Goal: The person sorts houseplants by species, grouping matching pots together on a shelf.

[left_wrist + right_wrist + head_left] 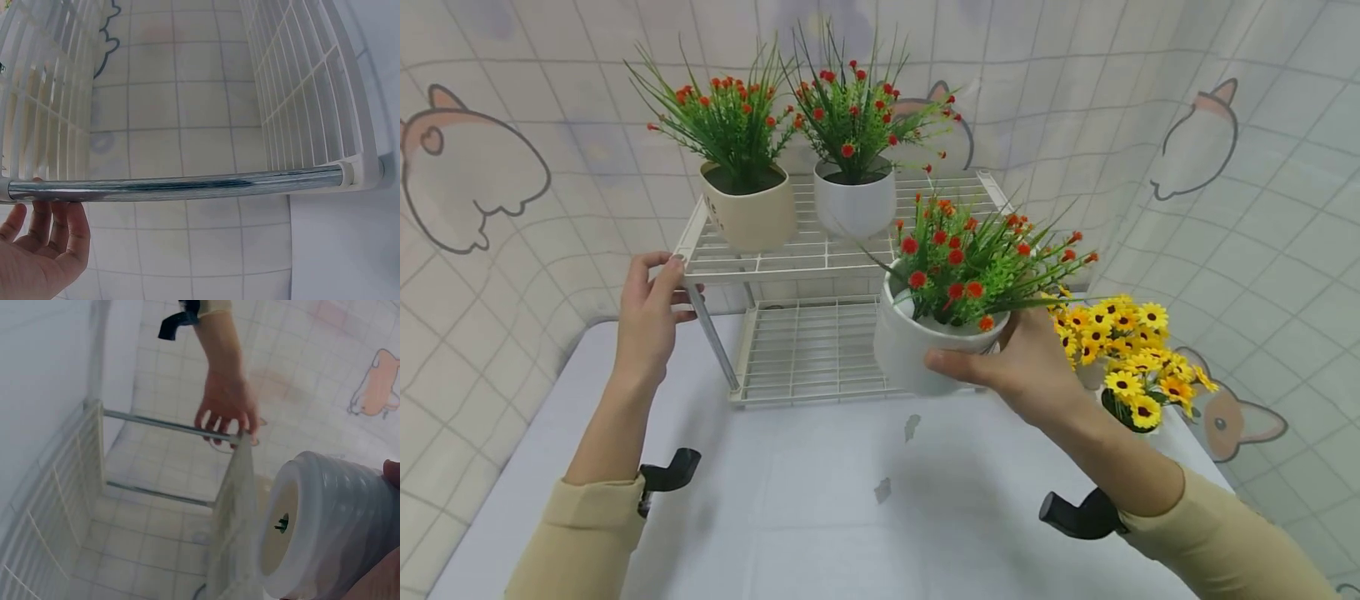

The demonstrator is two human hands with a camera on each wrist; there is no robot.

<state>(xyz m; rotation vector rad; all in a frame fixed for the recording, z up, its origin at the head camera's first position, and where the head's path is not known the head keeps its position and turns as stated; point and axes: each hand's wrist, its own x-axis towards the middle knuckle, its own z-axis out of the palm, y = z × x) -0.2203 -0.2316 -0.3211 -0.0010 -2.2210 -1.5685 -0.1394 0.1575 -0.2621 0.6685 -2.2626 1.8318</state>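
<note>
White pot (910, 358) was clamped between the thumb and fingers of the right hand (1037, 362), roughly upright, near the upper shelf's (790, 273) front edge, toward its right end; the rack's (713, 342) left front corner was gripped by the left hand (649, 325).

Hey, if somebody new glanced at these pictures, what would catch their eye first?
Probably the potted plant with red flowers, which the right hand holds in front of the wire rack. Next, two similar red-flowered plants stand side by side on top of the rack, the left in a cream pot, the other in a white pot. Then bright yellow flowers show at the right, beyond the right forearm.
</note>
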